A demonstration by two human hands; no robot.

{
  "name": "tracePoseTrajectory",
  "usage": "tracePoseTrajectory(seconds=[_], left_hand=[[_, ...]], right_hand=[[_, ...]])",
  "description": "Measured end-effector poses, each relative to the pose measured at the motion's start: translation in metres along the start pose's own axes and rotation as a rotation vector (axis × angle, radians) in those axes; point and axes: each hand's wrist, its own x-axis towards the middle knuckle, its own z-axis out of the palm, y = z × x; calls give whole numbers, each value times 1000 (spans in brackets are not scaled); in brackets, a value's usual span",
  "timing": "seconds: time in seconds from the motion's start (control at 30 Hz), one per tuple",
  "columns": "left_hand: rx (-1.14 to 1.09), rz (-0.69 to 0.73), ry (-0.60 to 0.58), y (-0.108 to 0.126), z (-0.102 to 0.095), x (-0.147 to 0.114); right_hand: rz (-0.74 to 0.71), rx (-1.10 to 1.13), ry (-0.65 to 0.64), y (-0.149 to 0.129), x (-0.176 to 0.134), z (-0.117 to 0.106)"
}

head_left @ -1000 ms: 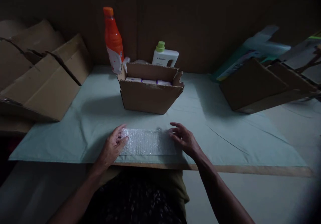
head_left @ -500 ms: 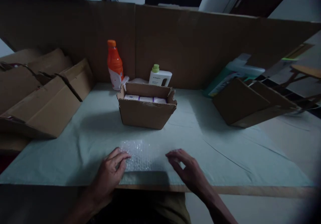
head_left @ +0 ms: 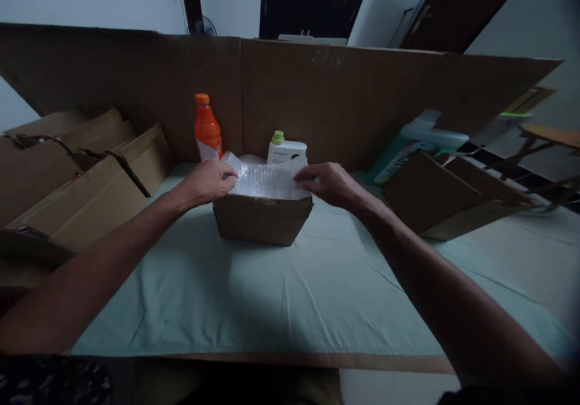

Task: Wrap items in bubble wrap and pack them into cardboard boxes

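A clear sheet of bubble wrap (head_left: 267,180) stretches across the open top of a small cardboard box (head_left: 263,220) in the middle of the table. My left hand (head_left: 211,180) pinches the sheet's left end, above the box's left side. At the right end, my right hand (head_left: 328,181) grips the sheet between thumb and fingers. The contents of the box are hidden under the wrap. Right behind the box stands a white bottle with a green cap (head_left: 285,151). An orange bottle (head_left: 208,128) is upright beyond my left hand.
Several cardboard boxes (head_left: 90,193) stand at the left. On the right, another open box (head_left: 435,193) leans near a large bottle of teal liquid (head_left: 408,145). A tall cardboard panel (head_left: 362,100) closes off the back. A pale green cloth (head_left: 272,302) covers the table.
Both hands have moved forward from the table's front edge, carrying the bubble wrap up over the box. The white packs seen inside the box are now covered. The view has tilted slightly up.
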Motion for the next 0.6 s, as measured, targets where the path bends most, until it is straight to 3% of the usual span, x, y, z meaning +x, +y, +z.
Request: tracePoseTrajectory(seconds=[0.1,0.2,0.3,0.43,0.6], left_hand=[[93,-20,-313,-6,1,21],[120,-23,-469,-8,5,35],[150,-25,-512,-13,11,43],[187,-13,-515,-22,21,48],[158,16,-368,-31,30,50]], right_hand=[[11,-256,-290,-8,16,-4],[-60,-418,-422,-27,26,-8],[-112,-482,-479,-40,35,0],[-158,-399,-451,-36,48,22],[-120,-295,-520,-19,53,33]])
